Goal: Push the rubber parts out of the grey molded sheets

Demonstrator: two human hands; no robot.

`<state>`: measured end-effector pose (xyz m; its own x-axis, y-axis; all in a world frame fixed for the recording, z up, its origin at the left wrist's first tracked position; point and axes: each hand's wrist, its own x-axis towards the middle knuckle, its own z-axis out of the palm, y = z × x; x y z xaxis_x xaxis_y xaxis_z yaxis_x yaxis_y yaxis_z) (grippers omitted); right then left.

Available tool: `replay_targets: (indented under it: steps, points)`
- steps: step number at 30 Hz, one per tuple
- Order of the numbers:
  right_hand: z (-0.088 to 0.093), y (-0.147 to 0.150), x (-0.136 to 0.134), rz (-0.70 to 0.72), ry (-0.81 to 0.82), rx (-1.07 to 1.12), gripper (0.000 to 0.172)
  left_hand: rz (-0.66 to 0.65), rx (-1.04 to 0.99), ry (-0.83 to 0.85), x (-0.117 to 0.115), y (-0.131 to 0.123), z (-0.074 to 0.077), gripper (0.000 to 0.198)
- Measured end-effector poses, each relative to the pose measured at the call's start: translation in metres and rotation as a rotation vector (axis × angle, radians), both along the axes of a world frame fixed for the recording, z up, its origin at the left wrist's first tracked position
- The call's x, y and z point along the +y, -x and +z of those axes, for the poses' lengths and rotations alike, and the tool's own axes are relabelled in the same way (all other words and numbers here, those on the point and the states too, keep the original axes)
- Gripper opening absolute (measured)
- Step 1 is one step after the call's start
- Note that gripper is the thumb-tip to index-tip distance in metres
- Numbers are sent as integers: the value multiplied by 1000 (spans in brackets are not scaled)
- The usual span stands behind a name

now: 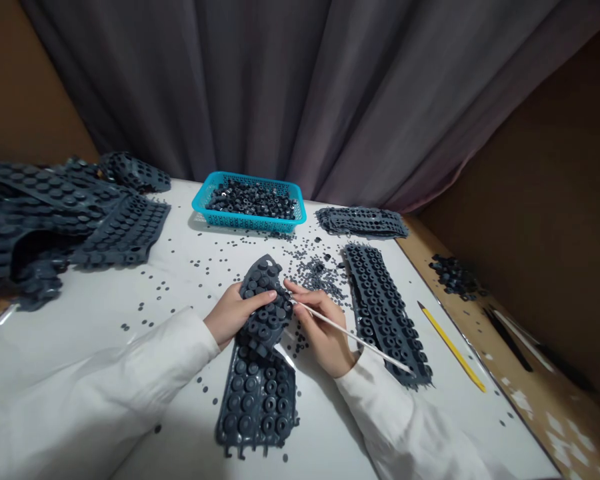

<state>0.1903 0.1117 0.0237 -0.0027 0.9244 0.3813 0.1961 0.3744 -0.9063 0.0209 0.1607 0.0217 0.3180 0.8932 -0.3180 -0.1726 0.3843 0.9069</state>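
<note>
My left hand is closed on a dark grey rubber sheet studded with round ring parts, folding its upper half up off the white table. My right hand pinches a thin white stick like a pen, its tip touching the sheet near the fold. Small punched-out bits lie scattered just beyond both hands.
A blue basket of loose rings stands at the back. More rubber sheets lie on the right, at the back right and heaped at the left. A yellow pencil lies near the table's right edge.
</note>
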Motion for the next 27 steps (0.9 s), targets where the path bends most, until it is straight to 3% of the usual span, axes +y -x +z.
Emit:
replay_targets:
  steps: [6,20,27]
  points:
    - [1,2,-1,8,-20,0,6,3,3,-8,0,0,3,43]
    - [-2,1,2,-37,-297,-270,18,3,6,-7,0,-1,3,39]
    - [-3,3,4,-117,-287,-363,21,-11,-1,2,0,0,1,39]
